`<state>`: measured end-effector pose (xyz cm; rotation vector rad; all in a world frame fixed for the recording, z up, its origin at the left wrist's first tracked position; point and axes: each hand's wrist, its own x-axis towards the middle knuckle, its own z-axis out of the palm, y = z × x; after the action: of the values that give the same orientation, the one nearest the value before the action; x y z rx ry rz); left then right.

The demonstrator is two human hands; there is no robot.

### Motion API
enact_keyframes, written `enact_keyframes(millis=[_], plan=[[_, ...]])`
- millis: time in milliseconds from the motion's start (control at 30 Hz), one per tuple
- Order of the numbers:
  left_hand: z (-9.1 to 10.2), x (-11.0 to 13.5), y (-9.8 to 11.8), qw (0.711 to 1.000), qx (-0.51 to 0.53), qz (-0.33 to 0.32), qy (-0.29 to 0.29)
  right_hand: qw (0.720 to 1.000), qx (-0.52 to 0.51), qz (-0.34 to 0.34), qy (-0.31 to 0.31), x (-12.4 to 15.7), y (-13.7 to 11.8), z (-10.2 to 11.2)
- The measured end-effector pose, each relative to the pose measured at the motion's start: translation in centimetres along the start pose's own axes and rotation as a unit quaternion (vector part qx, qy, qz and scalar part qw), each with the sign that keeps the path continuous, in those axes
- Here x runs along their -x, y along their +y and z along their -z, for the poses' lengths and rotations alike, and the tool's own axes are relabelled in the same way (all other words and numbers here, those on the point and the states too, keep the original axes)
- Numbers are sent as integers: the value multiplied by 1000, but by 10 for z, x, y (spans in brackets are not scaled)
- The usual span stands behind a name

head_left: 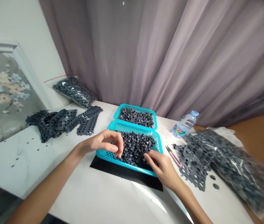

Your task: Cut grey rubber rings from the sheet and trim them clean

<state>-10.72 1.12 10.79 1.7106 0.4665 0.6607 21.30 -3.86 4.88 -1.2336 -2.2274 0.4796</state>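
Observation:
The nearer turquoise basket (100,153) holds a heap of small dark grey ring-shaped plastic pieces (134,147). My left hand (107,142) hangs over the basket's left side, fingers curled down and thumb close to them; whatever is between the fingertips is too small to make out. At the basket's right side, my right hand (159,163) has its thumb and fingers pinched together among the pieces. Its fingertips partly hide what they grip. Under the basket's front edge lies a flat black sheet (127,173).
Behind stands another turquoise basket (155,119) of similar pieces. Perforated dark sheets (88,123) pile up at left, near a filled clear bag (76,91). On the right are a water bottle (184,124), pink-handled thread snips (174,156), more perforated sheets (194,168) and a large bag (241,168).

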Motion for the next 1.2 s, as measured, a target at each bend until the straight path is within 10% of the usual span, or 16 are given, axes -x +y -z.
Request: enact_keyframes(millis=[167, 833, 1200], plan=[[-1, 5, 4, 986, 117, -1, -123, 1000, 3, -4, -4, 0, 1, -1], [28, -10, -46, 966, 100, -36, 238, 1000, 8, 1, 18, 0, -7, -4], [21, 0, -27, 991, 92, 11, 97, 1000, 16, -4, 1, 1, -2, -4]])
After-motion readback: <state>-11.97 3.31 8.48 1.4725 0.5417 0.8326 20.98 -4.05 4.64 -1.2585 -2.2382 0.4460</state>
